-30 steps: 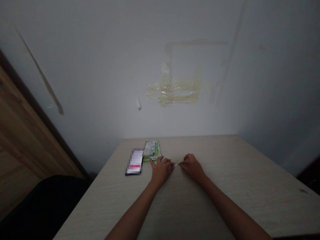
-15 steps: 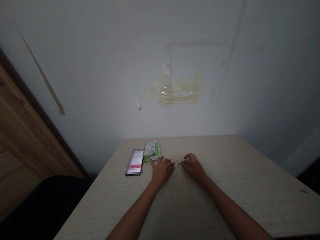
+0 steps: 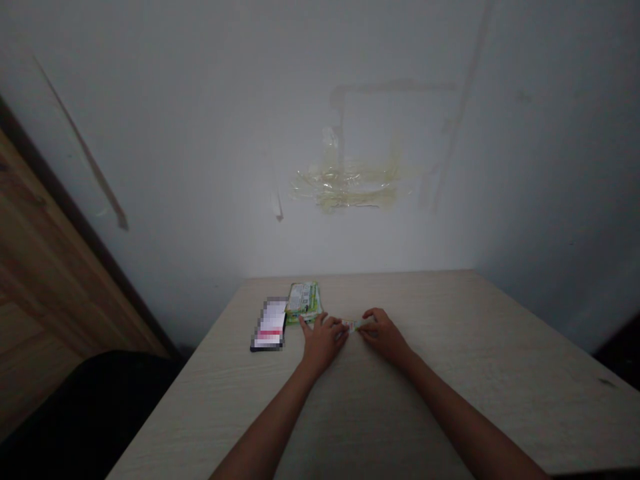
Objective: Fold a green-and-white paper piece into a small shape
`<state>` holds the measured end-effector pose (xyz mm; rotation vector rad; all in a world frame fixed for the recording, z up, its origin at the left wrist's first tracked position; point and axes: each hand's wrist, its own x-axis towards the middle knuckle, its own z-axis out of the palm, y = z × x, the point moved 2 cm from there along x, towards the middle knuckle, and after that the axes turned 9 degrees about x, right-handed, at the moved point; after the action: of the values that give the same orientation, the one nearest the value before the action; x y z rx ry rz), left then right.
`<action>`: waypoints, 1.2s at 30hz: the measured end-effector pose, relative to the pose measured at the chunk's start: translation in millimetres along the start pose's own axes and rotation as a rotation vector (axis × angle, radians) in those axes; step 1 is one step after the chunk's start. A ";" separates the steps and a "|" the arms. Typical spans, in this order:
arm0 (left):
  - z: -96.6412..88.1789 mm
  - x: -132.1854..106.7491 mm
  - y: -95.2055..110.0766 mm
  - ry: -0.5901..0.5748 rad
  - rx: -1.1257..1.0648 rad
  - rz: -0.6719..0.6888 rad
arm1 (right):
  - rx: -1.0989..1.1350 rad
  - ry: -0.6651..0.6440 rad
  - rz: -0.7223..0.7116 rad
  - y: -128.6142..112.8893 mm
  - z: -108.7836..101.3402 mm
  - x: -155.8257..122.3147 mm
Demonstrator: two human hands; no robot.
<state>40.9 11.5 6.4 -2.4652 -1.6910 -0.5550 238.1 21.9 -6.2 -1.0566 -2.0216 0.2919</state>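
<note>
A small, flat strip of white, green and reddish printed wrapper [image 3: 351, 326] lies between my hands, low over the table. My left hand [image 3: 323, 341] has its fingertips closed on the strip's left end, with its outer finger stretched toward the green packets. At the right end, my right hand [image 3: 384, 335] pinches the strip between thumb and fingers. Both hands cover parts of it, so its full shape is hidden. Just beyond my left hand, green and white printed packets [image 3: 303, 299] lie stacked, touching or nearly touching my outstretched finger.
Left of the packets lies a phone [image 3: 270, 325] with a lit, blurred screen. The pale wooden table [image 3: 480, 347] meets a wall [image 3: 200, 167] bearing yellowed clear tape [image 3: 350, 187]. A dark rounded object [image 3: 100, 400] and wooden panel [image 3: 55, 260] stand off the left side.
My right hand has shifted slightly left along the strip, and its fingertips are nearer my left hand. My left hand, the packets and the phone have stayed in place.
</note>
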 end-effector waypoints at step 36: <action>-2.0 -0.5 1.0 -0.004 0.025 -0.008 | 0.050 -0.065 0.008 -6.4 -1.8 2.1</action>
<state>41.1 10.1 8.2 -2.4449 -1.6997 -0.5278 235.1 19.3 -0.5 -1.0363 -2.0579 0.3833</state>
